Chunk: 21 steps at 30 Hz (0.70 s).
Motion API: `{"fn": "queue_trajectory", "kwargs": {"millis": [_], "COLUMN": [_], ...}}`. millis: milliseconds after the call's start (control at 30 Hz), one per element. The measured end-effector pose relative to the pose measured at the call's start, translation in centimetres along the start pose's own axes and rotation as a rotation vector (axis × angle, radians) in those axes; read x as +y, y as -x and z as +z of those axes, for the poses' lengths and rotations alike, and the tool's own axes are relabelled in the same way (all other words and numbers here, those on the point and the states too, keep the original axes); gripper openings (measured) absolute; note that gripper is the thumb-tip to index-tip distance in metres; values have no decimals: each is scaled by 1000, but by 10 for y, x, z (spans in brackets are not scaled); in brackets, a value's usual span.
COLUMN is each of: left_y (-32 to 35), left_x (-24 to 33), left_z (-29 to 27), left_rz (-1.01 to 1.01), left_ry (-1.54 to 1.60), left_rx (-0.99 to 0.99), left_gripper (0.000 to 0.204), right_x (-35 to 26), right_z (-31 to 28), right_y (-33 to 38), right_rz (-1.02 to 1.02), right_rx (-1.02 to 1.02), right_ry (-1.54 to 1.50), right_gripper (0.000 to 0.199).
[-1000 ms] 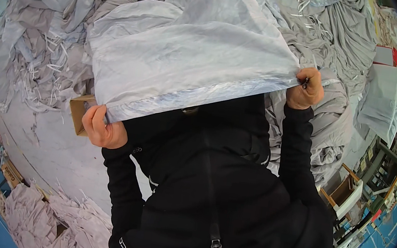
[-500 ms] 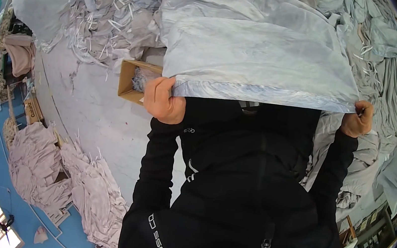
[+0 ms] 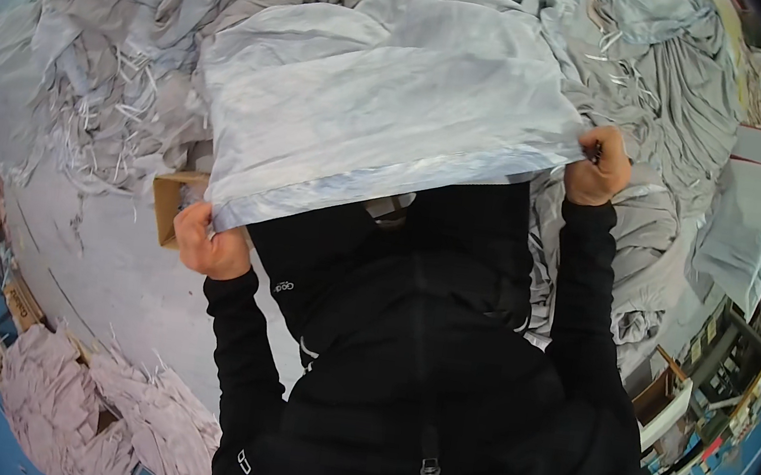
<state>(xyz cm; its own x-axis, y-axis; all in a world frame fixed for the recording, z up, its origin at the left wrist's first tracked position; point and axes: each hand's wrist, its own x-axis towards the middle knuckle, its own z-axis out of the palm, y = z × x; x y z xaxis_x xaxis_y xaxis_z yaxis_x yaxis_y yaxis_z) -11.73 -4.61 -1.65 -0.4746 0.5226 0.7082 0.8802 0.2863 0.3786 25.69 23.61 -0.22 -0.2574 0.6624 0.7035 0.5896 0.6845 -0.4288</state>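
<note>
A person's left hand and right hand each pinch a corner of a pale grey cloth, stretched out flat above a heap of similar fabric. The right fist seems tightly closed. A loosened pinch would likely let the edge sag and crumple.
</note>
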Motion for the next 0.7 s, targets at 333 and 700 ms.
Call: {"fn": "queue_trajectory", "kwargs": {"millis": [333,700], "left_y": [-14,-83], "left_x": [1,-75], "left_z": [2,45], "left_rz": [-83,-927], "left_ry": [-2,758], "left_rx": [-135,-981], "left_gripper": [18,17], "right_x": [10,86], "right_z": [-2,42], "right_y": [-6,-100], "right_rz": [34,720], "right_rx": [-73,-883], "right_ry": [40,-678], "right_gripper": [21,14]}}
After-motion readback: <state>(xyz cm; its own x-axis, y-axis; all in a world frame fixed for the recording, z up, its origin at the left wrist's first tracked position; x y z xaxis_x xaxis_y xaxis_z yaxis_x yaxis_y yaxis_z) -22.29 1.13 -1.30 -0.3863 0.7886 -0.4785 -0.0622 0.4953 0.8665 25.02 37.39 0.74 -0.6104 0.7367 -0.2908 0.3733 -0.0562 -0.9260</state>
